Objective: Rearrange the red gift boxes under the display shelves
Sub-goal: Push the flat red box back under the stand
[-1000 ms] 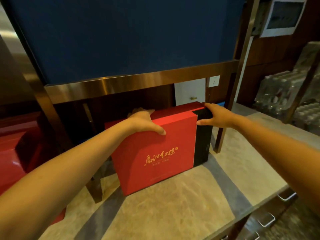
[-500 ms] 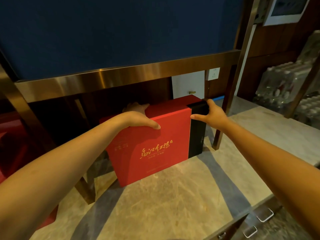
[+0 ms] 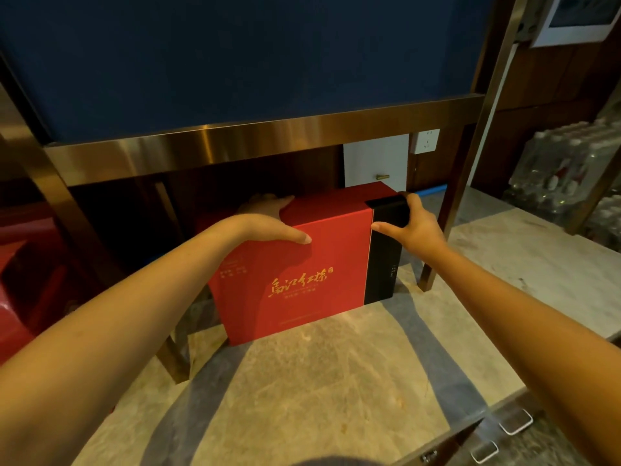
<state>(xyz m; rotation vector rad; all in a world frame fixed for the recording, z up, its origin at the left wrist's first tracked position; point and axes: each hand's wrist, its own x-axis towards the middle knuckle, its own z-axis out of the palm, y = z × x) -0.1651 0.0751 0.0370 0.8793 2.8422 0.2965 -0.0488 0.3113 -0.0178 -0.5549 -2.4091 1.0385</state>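
A red gift box (image 3: pixel 302 280) with gold lettering and a black right end stands upright on the marble counter (image 3: pixel 319 398), partly under the bronze-framed display shelf (image 3: pixel 255 142). My left hand (image 3: pixel 265 223) grips its top left edge, thumb on the front face and fingers over the top. My right hand (image 3: pixel 413 223) holds the black top right corner. Another red gift box (image 3: pixel 23 290) lies at the far left, mostly in shadow behind a shelf leg.
Bronze shelf legs stand at left (image 3: pixel 168 358) and right (image 3: pixel 433 264) of the box. A white panel and a wall socket (image 3: pixel 426 141) lie behind. Wrapped bottle packs (image 3: pixel 564 169) are stacked at far right. Drawer handles (image 3: pixel 514 422) sit below the counter's front edge.
The box has slid back under the shelf and turned a little straighter, with both hands staying on its top corners. The view has shifted closer.
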